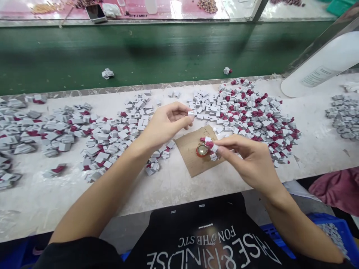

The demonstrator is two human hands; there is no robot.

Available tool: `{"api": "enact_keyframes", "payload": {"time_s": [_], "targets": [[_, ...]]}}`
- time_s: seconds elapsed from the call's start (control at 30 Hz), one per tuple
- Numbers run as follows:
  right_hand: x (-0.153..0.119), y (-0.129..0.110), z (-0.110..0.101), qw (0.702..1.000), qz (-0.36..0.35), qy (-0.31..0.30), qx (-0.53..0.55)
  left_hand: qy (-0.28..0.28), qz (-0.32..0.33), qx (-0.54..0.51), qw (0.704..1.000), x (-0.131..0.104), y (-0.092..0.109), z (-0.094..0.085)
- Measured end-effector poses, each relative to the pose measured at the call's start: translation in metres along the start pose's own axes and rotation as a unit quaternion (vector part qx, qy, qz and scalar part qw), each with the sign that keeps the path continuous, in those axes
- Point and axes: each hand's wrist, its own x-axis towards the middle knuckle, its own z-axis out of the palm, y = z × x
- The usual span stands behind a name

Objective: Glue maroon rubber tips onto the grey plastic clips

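Note:
My left hand (168, 121) pinches a small light-grey block (191, 113) between thumb and fingertips, above the table. Between the thumb and fingers of my right hand (248, 158) is a small grey-and-maroon piece (211, 145), held over a brown cardboard square (193, 164). On the cardboard, right beside that piece, sits a small round container (202, 150) with a beaded rim and a pale, shiny middle. Behind my hands spreads a pile of plain grey blocks (206, 102), which runs into a heap of grey-and-maroon pieces (258, 116) on the right.
More grey-and-maroon pieces (109, 134) cover the left of the white table (168, 190). A white bottle (316, 71) leans at the right, near another grey pile (343, 116). Beyond a green strip (168, 48) lies a phone (95, 13). A blue crate (346, 231) stands below the table.

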Motion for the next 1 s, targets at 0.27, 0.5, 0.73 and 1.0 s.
{"api": "enact_keyframes", "payload": {"time_s": [0.27, 0.5, 0.73, 1.0], "targets": [[0.020, 0.011, -0.005, 0.974, 0.060, 0.019, 0.216, -0.080, 0.011, -0.093, 0.992, -0.028, 0.021, 0.029], [0.020, 0.020, -0.009, 0.986, 0.039, 0.005, 0.161, -0.101, 0.027, -0.137, 0.985, -0.032, 0.023, 0.035], [0.017, 0.020, -0.009, 0.980, 0.027, 0.033, 0.193, -0.107, 0.015, -0.135, 0.985, -0.033, 0.025, 0.038], [0.018, 0.013, -0.008, 0.977, 0.034, 0.047, 0.205, -0.098, 0.020, -0.117, 0.988, -0.032, 0.023, 0.038]]}}
